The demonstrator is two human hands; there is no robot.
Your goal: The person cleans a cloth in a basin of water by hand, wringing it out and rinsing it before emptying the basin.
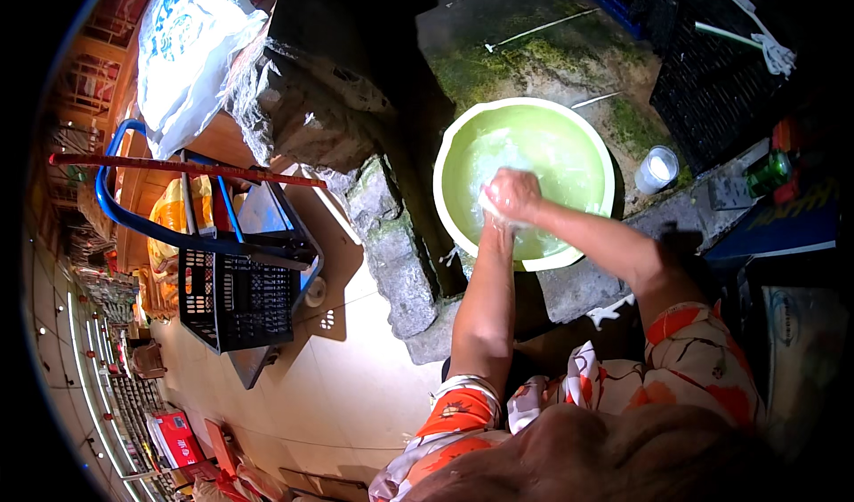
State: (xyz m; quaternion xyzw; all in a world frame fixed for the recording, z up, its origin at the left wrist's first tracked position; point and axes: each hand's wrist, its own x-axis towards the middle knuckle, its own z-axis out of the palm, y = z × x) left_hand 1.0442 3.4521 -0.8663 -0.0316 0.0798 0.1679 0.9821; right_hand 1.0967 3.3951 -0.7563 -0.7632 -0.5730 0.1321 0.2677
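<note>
A round pale-green plastic basin [460,135] holds water with some froth. Both hands meet over its near left part. My right hand [519,192] is curled, wet and slightly blurred, and lies across my left hand [497,218] at the wrist. Something white and wet [492,203] shows beneath the right hand; whether it is a cloth or lather, I cannot tell. Most of the left hand's fingers are hidden by the right.
Rough stone edging [400,262] borders the basin's left. A white cup [657,170] stands at its right, near a green bottle [767,174]. Black crates [714,82] lie at the upper right. Further left are a shopping basket [240,295] and a white plastic bag [187,55].
</note>
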